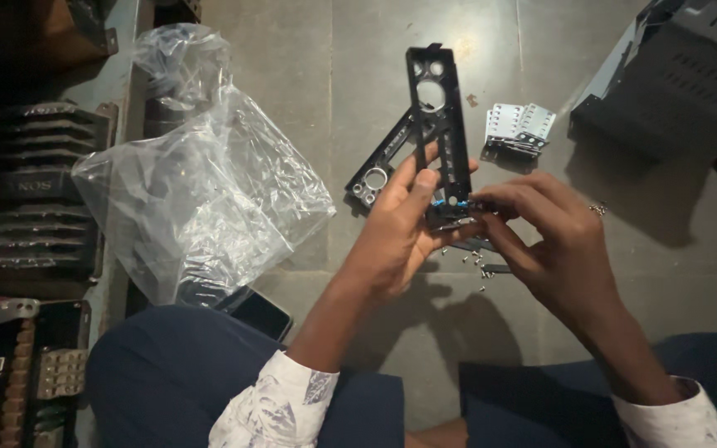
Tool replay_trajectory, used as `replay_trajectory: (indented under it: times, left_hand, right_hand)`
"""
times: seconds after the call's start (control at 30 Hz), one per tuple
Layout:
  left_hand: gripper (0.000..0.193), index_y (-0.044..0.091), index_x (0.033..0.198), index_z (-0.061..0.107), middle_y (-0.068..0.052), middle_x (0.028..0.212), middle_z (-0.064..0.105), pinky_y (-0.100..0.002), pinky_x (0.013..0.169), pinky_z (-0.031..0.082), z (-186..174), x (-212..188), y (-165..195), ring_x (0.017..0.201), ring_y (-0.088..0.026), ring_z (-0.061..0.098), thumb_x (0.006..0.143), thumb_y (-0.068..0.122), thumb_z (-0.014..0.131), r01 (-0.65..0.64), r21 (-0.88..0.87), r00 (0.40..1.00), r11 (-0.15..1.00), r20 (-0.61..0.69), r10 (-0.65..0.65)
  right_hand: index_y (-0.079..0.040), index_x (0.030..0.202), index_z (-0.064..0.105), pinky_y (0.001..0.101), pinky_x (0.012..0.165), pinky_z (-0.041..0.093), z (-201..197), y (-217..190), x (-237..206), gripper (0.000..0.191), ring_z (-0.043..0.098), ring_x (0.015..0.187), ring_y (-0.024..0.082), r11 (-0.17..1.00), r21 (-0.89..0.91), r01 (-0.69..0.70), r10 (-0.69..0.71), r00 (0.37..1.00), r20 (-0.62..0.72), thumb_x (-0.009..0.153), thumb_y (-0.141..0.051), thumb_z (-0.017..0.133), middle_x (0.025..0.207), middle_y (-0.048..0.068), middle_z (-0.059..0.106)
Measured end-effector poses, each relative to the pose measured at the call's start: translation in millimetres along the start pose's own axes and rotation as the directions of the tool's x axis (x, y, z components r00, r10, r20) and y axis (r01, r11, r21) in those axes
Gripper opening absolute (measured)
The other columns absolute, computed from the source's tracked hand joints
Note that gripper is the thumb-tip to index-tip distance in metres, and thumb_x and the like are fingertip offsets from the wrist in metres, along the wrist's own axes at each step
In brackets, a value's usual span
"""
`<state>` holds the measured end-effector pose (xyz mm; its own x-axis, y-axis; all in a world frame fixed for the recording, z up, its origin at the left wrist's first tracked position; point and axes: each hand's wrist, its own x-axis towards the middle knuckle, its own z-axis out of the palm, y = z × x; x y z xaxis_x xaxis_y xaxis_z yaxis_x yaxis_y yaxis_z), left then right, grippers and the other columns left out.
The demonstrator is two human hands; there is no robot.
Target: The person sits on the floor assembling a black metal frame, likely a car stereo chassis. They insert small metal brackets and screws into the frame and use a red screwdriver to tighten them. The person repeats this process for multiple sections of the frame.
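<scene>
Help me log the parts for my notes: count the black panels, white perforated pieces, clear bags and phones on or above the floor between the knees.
Black plastic panels: 2, one held upright in the left hand with the right hand at its lower end, one lying behind it
White perforated pieces: 2
Clear plastic bag: 1
Phone: 1
Total: 6

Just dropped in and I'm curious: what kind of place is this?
Probably a small assembly or repair workshop, worked on the floor: loose screws, black perforated panels, and stacked metal housings.
</scene>
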<state>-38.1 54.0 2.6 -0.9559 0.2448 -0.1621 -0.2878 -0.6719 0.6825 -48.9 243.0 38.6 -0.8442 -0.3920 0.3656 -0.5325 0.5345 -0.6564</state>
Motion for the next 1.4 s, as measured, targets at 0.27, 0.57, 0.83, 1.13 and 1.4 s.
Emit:
replay_trajectory:
  times: [0.27,0.57,0.83,1.13,1.4]
  left_hand:
    - [0.057,0.014,0.162,0.023,-0.013,0.145,0.053,-0.046,0.092,0.059,2,-1,1,0.116,-0.023,0.064,0.111,0.033,0.038,0.017,0.103,1.000,0.995,0.002,-0.017]
    - [0.070,0.007,0.163,0.019,-0.020,0.140,0.054,-0.043,0.097,0.057,-1,3,-11,0.120,-0.026,0.062,0.106,0.032,0.050,-0.028,0.069,0.999,0.997,0.033,0.026]
    - [0.076,0.003,0.155,0.026,-0.014,0.136,0.059,-0.033,0.100,0.056,10,-4,-23,0.120,-0.018,0.063,0.093,0.007,0.069,-0.177,0.440,0.978,0.880,-0.020,0.206]
    - [0.072,0.001,0.154,0.027,-0.015,0.130,0.061,-0.034,0.099,0.057,16,-5,-22,0.116,-0.018,0.064,0.094,0.005,0.067,-0.221,0.401,0.962,0.889,-0.058,0.266]
    - [0.073,0.002,0.155,0.026,-0.015,0.132,0.059,-0.033,0.099,0.058,19,-10,-15,0.118,-0.018,0.063,0.094,0.007,0.066,-0.188,0.412,0.971,0.892,-0.060,0.232]
  right_hand:
    - [-0.004,0.111,0.071,0.0331,0.075,0.057,4,4,-1,0.025,0.072,0.089,0.020,0.998,-0.048,0.042,-0.042,0.999,0.008,0.087,-0.003,0.078,0.104,0.009,0.072]
    - [-0.003,0.112,0.070,0.0302,0.078,0.061,7,3,1,0.028,0.074,0.089,0.018,1.000,-0.005,0.005,-0.005,0.999,0.050,0.086,-0.001,0.079,0.105,0.009,0.071]
    - [-0.004,0.111,0.069,0.0330,0.077,0.059,8,-1,-3,0.030,0.072,0.088,0.019,0.997,-0.073,0.003,0.000,0.999,0.041,0.083,0.003,0.077,0.100,0.009,0.071]
    - [-0.005,0.109,0.070,0.0319,0.077,0.057,13,-4,-7,0.026,0.070,0.089,0.019,0.993,-0.121,0.006,-0.012,0.999,-0.047,0.086,-0.001,0.081,0.104,0.010,0.068]
    - [-0.003,0.109,0.071,0.0282,0.077,0.061,14,3,-7,0.021,0.072,0.091,0.017,0.993,-0.120,-0.002,0.003,1.000,0.004,0.089,-0.002,0.078,0.107,0.010,0.070]
